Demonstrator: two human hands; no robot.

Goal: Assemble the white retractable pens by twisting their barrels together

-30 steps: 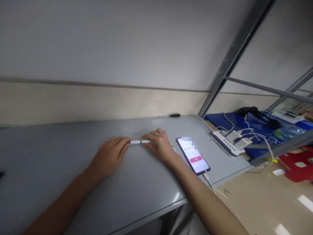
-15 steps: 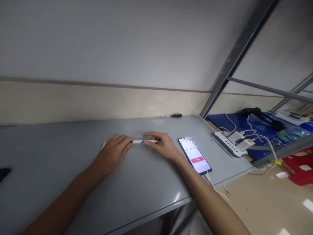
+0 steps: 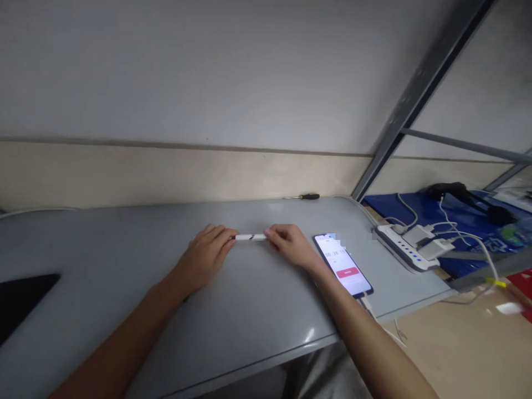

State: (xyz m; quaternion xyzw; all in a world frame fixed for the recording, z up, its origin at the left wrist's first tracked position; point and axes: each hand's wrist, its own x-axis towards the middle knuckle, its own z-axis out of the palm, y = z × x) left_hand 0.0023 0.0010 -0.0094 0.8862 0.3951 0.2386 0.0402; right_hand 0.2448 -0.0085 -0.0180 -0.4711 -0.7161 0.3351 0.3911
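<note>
A slim white pen (image 3: 250,237) with black markings lies level between my two hands, just over the grey table (image 3: 257,299). My left hand (image 3: 211,246) is wrapped round its left end, which the fingers hide. At the other end, the thumb and fingers of my right hand (image 3: 291,242) pinch the tip, so that end is covered too. To the right of my right hand lies a phone (image 3: 347,271) with a lit timer screen and a cable plugged in.
A screwdriver (image 3: 310,197) lies along the wall edge. At the right, a white power strip (image 3: 405,249) carries chargers and cables. A black flat thing (image 3: 25,299) is at the left, and a metal post (image 3: 399,116) rises at the back right.
My right hand's fingers, spread apart around the pen before, have closed into a pinch on its right end. The view has swung slightly left, showing more of the black thing.
</note>
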